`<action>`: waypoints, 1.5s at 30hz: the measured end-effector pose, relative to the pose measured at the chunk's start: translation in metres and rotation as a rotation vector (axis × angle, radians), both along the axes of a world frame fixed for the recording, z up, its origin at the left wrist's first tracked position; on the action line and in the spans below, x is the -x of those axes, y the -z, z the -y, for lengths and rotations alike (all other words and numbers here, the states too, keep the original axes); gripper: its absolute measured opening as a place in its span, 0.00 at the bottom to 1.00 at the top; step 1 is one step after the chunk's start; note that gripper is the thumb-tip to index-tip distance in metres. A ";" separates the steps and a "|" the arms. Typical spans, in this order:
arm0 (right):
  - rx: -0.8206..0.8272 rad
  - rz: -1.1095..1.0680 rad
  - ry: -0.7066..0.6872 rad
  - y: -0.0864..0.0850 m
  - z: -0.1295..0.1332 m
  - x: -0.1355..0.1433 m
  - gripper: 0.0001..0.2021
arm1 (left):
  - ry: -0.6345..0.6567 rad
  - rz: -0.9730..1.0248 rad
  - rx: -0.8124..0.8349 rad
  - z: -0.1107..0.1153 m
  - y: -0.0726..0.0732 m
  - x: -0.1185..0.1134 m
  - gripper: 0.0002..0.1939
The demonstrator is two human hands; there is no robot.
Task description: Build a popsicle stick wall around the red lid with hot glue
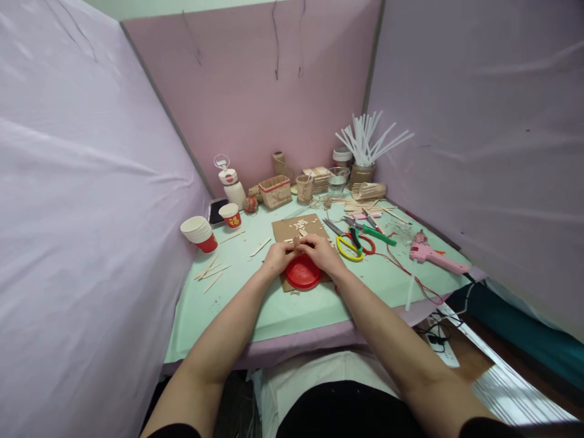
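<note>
My left hand (277, 258) and my right hand (322, 252) meet over the middle of the table, fingers closed together. Between their fingertips is a small brown piece (296, 241), perhaps cardboard or wood; its exact kind is too small to tell. Just below the fingers lies a round red plastic lid or dish (303, 274). Under it and beyond the hands is a brown cardboard sheet (281, 229), with small pale wood bits (300, 224) scattered on it. Right of my right hand lie scissors with yellow and red handles (349, 248).
Green-handled pliers (381, 235) and a pink glue gun (433, 254) lie to the right, with red cord (406, 277) between. Paper cups (201, 236) and thin wood strips (214, 271) are left. A woven basket (275, 192), a white bottle (233, 190) and glue sticks (365, 143) stand behind.
</note>
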State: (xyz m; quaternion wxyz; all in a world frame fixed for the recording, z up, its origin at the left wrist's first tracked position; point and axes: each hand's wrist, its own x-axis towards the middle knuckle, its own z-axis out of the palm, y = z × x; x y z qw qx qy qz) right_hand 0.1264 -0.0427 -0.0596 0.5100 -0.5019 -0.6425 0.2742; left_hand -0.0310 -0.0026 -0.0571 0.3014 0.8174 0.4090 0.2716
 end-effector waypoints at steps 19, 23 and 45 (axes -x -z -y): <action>-0.054 0.049 -0.020 0.000 0.000 0.001 0.07 | 0.052 -0.002 0.048 0.002 -0.009 0.001 0.10; -0.052 0.067 -0.014 0.000 -0.001 0.001 0.07 | 0.083 -0.060 0.119 0.001 -0.032 0.019 0.14; -0.046 0.051 0.125 -0.016 0.004 -0.003 0.10 | 0.032 -0.223 -0.180 0.097 -0.014 0.020 0.08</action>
